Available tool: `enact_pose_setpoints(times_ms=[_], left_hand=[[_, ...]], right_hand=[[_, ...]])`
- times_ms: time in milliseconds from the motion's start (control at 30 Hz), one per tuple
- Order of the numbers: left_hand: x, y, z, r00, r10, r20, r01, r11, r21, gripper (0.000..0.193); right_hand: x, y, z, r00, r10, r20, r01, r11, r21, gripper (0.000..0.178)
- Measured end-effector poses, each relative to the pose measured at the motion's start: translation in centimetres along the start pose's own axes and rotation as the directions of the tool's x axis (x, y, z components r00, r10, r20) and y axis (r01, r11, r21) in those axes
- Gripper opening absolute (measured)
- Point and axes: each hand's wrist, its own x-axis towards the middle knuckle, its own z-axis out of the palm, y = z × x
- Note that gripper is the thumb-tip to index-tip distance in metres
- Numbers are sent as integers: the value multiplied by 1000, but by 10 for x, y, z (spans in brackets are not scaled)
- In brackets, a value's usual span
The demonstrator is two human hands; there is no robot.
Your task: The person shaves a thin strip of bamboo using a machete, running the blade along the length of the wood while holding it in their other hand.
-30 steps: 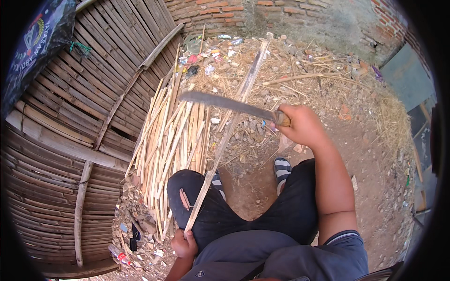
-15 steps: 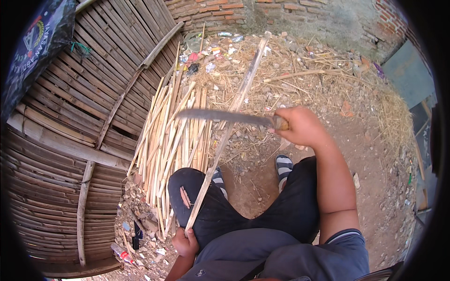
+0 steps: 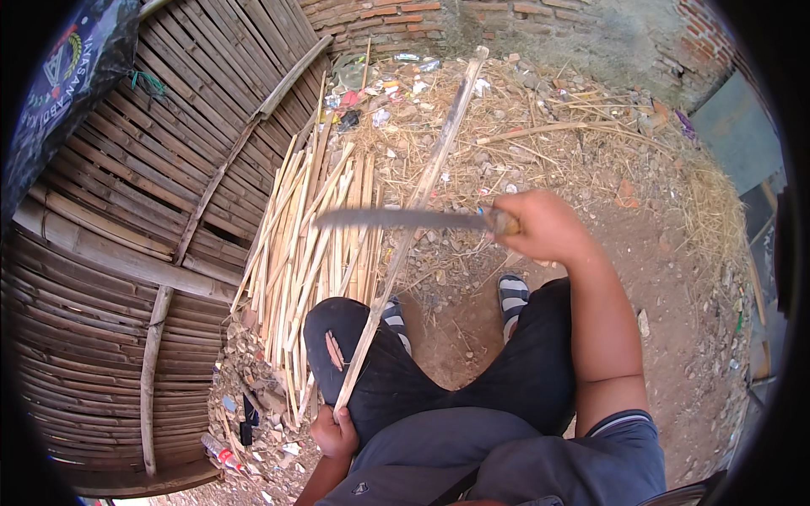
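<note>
Head view: the left hand (image 3: 335,432) gripped the near end of a bamboo strip (image 3: 371,331) slanting far across the left knee (image 3: 335,314), probably for steadiness; the right hand (image 3: 540,226) clenched a long knife (image 3: 363,218) by its handle, blade crossing over the strip. Loose sticks (image 3: 287,270) lay left.

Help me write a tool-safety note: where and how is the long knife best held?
Probably by the wooden handle, coming from the right and closing around it, as the right hand does. It forms the right end of the knife; the blade points left, crossing the strip in view.
</note>
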Motion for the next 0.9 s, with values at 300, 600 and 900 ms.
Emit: enact_pose_setpoints(times_ms=[300,600,900], left_hand=[[0,-1,3,1000,13,-25,-14,999,-52,55],[0,3,2,1000,-8,-19,8,1000,-10,56],[0,-2,3,1000,5,-30,-8,997,-75,56]], right_hand=[[-9,-26,4,972,-211,101,218,974,-56,16],[-2,6,-1,997,31,-76,-31,1000,-1,20],[-9,-29,16,933,-316,174,336,937,-100,16]])
